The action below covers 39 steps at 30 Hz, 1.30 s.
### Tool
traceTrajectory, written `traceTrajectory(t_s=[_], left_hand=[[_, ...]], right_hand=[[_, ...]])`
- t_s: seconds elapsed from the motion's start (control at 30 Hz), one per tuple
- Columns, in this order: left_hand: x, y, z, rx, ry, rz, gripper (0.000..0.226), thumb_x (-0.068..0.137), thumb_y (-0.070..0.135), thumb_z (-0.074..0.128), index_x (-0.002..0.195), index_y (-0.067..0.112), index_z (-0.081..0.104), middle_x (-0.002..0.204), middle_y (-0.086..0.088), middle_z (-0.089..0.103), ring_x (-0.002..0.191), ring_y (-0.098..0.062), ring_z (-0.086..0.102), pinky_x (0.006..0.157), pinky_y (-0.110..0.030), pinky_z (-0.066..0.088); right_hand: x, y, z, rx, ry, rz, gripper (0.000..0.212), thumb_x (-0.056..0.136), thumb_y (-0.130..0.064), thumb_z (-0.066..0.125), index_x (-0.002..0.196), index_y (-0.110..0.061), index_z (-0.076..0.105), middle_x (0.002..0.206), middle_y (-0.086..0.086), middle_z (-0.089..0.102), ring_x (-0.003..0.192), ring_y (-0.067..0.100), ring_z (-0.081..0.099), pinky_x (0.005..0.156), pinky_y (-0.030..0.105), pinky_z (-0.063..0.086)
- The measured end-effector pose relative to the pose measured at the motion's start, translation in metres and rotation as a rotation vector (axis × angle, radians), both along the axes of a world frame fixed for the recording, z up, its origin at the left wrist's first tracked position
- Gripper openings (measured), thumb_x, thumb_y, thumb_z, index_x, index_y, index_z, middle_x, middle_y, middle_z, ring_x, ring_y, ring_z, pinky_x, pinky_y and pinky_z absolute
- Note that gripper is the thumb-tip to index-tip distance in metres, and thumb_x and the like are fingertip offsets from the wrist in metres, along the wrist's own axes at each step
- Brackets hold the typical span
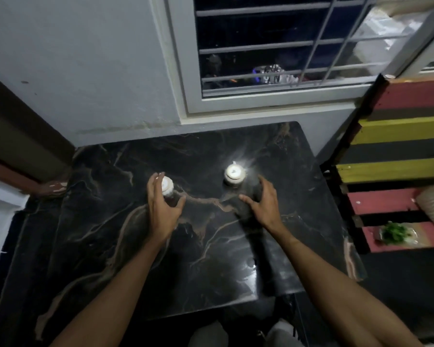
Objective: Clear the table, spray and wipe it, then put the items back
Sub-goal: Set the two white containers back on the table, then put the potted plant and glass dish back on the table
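Note:
A black marble table [140, 246] with tan veins fills the middle of the view. My left hand [162, 206] curls round a small white-topped bottle [167, 187] standing left of centre, fingers behind it and thumb in front. My right hand [262, 204] grips a dark upright object [246, 209], which is hard to make out against the dark top. A small white lidded jar [233, 174] stands just left of my right hand's fingertips, brightly lit and not touched.
A white wall and a barred window [261, 51] stand right behind the table. A striped red, yellow and black slatted rack [396, 126] is at the right, holding a small green plant [395, 232]. A brown surface [15, 136] is at the left.

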<state>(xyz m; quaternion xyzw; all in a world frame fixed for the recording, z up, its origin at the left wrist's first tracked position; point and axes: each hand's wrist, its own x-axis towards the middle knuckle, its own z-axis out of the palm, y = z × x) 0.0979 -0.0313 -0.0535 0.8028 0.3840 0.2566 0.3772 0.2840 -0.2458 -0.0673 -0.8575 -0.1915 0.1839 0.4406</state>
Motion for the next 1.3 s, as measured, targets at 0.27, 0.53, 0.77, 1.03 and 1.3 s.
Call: traceTrajectory(t_s=[0.27,0.53,0.77,1.03,1.3], left_hand=[[0.098,-0.162,0.033,0.082,-0.019,-0.331,0.062,0.081,0.006,0.083,0.139,0.003,0.059,0.156,-0.017,0.041,0.146,-0.030,0.042,0.123,-0.037,0.034],[0.244,-0.384,0.012,-0.039,0.067,-0.680,0.051,0.085,0.006,0.080,0.133,0.006,0.064,0.139,-0.011,0.059,0.133,-0.026,0.056,0.117,-0.038,0.041],[0.358,-0.516,-0.069,-0.273,0.345,-0.895,0.082,0.080,0.011,0.085,0.151,0.009,0.044,0.150,-0.009,0.050,0.139,-0.023,0.048,0.115,-0.026,0.036],[0.409,-0.571,-0.236,-0.354,0.474,-0.903,0.126,0.057,0.003,0.097,0.159,0.002,0.023,0.160,-0.015,0.036,0.150,-0.031,0.035,0.123,-0.040,0.031],[0.444,-0.611,-0.305,-0.451,0.248,-0.838,0.101,0.062,0.042,0.096,0.147,0.030,0.044,0.138,0.020,0.061,0.127,-0.001,0.059,0.104,-0.020,0.046]], right_hand=[[0.035,-0.142,0.027,0.101,-0.129,-0.152,0.061,0.088,-0.034,0.073,0.141,-0.016,0.047,0.141,0.004,0.048,0.131,0.019,0.045,0.113,0.037,0.038],[0.146,-0.366,0.006,0.031,-0.102,-0.486,0.041,0.088,-0.013,0.069,0.128,-0.010,0.060,0.125,0.010,0.058,0.117,0.027,0.056,0.102,0.037,0.045],[0.230,-0.515,-0.073,-0.073,0.148,-0.749,0.029,0.085,-0.005,0.068,0.113,-0.010,0.066,0.113,0.011,0.066,0.095,0.021,0.060,0.084,0.026,0.045],[0.303,-0.587,-0.209,-0.237,0.323,-0.768,0.035,0.086,-0.009,0.067,0.120,-0.007,0.060,0.117,0.017,0.063,0.111,0.033,0.060,0.092,0.033,0.046],[0.335,-0.590,-0.270,-0.298,0.257,-0.699,0.051,0.086,-0.015,0.068,0.134,-0.008,0.050,0.129,0.017,0.052,0.119,0.035,0.053,0.096,0.038,0.043]])
